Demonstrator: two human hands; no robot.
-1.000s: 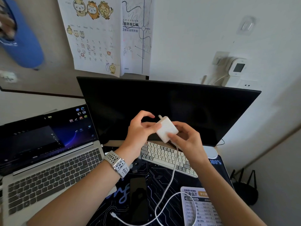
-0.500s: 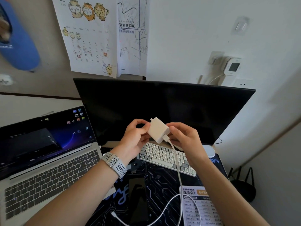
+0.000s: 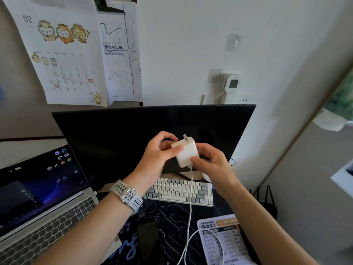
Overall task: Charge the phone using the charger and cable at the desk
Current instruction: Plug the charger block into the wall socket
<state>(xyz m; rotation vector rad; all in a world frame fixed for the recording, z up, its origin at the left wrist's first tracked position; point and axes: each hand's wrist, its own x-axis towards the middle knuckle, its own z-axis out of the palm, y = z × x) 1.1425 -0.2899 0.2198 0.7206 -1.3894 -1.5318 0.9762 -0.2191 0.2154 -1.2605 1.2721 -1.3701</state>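
The white charger [image 3: 187,153] is held above the keyboard [image 3: 181,190], gripped by both the left hand [image 3: 158,152] and the right hand [image 3: 212,163]. The cable [image 3: 190,203] should be seated fully, squarely, without bending. The phone [image 3: 148,236] is left on the bench nearby.

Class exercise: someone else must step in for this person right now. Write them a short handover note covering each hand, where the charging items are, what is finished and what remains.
Left hand: grips the white charger from its left side, prongs pointing up.
Right hand: holds the charger's lower right corner, fingers by the port where the cable comes out.
Cable: appears seated in the charger, hangs down over the keyboard and loops across the desk mat; its far end is out of frame.
Phone: lies dark on the mat, no cable visibly in it.
Done: cable joined to charger, it seems.
Left: plug charger into a socket, plug cable into phone.
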